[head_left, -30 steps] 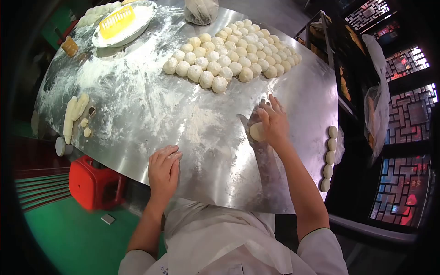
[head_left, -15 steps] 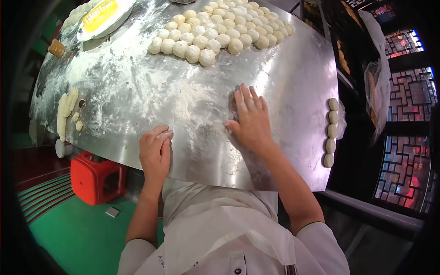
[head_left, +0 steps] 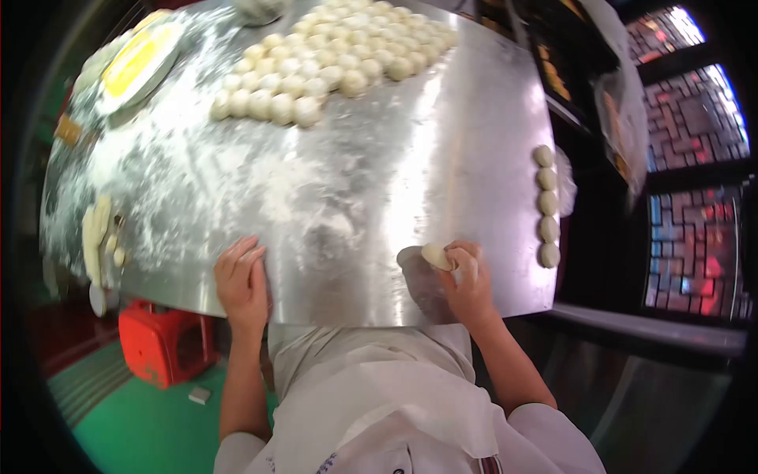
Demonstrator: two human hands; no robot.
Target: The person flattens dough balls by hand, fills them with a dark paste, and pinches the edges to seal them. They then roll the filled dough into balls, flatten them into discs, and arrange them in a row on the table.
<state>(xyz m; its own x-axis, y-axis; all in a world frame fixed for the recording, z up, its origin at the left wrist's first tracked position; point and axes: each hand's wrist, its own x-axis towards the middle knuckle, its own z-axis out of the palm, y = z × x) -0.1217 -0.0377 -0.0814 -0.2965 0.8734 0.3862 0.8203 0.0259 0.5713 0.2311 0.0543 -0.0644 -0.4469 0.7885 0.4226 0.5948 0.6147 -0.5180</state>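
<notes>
At the left end of the floured steel counter [head_left: 371, 174] lie dough strips [head_left: 95, 237], with a red stool [head_left: 158, 344] on the floor below. The left hand [head_left: 241, 284] rests flat at the near rim, palm down, fingers together, holding nothing. Far across sit a plate [head_left: 134, 67] and a cluster of dough balls [head_left: 316, 63]. The right hand [head_left: 467, 280] curls its fingers around a dough piece [head_left: 436, 255] right by the near rim. That close to the edge, a loosened grip could drop it to the floor. A row of dough balls [head_left: 546, 204] lines the right rim, where a passing forearm could knock them off.
</notes>
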